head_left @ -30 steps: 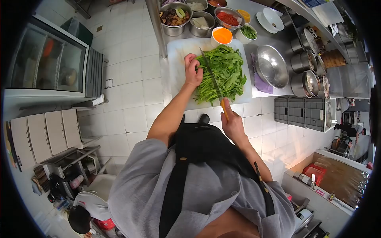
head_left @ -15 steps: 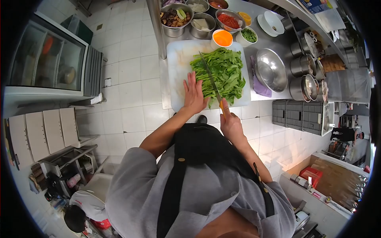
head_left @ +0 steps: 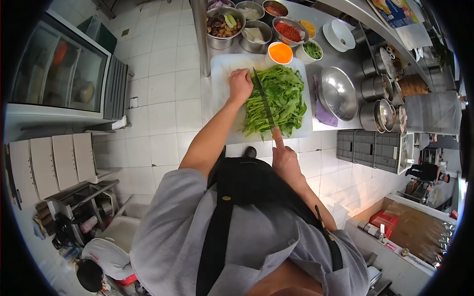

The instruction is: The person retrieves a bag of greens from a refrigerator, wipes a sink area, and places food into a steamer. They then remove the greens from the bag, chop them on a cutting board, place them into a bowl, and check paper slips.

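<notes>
The scene is viewed by 1 head-worn camera, faced forward and steeply down. The torso (head_left: 256, 229) is caught nearest, at the bottom; the fingers (head_left: 278, 138) are seen beyond it, over the surface (head_left: 332, 59). A wide, curved field is covered, with floor (head_left: 153, 86) included on both sides.

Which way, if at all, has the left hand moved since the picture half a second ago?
Yes: against the cutting board, the left hand has moved up the frame, toward the board's far edge.
</notes>
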A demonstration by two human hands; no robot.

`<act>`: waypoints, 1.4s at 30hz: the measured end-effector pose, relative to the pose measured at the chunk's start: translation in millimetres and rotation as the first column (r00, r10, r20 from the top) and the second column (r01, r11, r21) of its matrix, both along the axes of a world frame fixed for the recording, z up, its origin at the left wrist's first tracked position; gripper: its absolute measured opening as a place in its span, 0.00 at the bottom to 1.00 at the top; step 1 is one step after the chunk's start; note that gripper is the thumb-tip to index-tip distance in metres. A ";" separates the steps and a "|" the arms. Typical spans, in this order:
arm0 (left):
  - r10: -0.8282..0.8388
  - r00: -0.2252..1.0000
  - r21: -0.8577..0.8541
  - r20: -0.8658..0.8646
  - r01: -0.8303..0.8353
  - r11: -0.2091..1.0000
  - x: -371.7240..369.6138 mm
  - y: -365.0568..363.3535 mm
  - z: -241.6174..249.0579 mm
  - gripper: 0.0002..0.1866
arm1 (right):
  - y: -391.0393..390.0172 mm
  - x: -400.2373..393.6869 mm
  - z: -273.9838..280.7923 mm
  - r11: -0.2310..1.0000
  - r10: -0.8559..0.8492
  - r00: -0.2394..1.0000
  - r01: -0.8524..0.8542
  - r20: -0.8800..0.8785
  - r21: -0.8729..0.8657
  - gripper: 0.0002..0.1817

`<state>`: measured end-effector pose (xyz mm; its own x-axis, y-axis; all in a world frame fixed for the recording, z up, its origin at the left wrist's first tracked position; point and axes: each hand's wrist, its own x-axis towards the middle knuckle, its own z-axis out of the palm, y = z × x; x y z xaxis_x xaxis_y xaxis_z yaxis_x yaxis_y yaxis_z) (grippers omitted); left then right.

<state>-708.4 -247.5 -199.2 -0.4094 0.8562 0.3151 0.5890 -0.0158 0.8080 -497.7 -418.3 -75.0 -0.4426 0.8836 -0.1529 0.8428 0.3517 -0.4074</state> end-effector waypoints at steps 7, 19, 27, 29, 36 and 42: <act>0.053 0.997 0.189 -0.049 -0.043 0.981 -2.0 0.6 -19.2 0.07 | 9.0 3.2 7.9 0.999 0.032 0.999 -0.032 -0.001 0.025 0.38; -0.083 0.967 0.006 -0.239 0.088 0.996 -4.2 -4.8 -11.0 0.08 | 48.5 -15.5 10.5 0.985 0.034 0.996 -0.020 0.077 -0.171 0.37; -0.156 0.953 -0.097 -0.260 0.135 0.986 5.4 6.3 52.4 0.10 | 51.0 -6.2 -26.3 0.998 0.052 0.997 -0.054 -0.064 -0.022 0.36; -0.291 0.904 -0.308 -0.313 0.193 0.932 6.7 15.2 67.8 0.10 | 51.6 -4.5 -31.7 0.997 0.074 0.994 -0.071 -0.086 0.029 0.36; -0.385 0.898 -0.532 -0.213 0.224 0.817 -12.0 37.6 67.4 0.08 | 50.5 -9.1 -14.2 0.997 0.077 0.997 -0.077 0.022 0.014 0.39; -0.188 0.976 -0.335 0.107 0.214 0.918 -30.9 38.0 31.3 0.07 | 49.3 -6.8 -16.8 0.995 0.073 0.997 -0.074 0.018 0.069 0.39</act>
<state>-739.4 -209.5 -167.8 -0.2276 0.9731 -0.0354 0.5429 0.1570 0.8250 -504.5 -369.1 -91.8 -0.5046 0.8575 -0.1000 0.8198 0.4397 -0.3667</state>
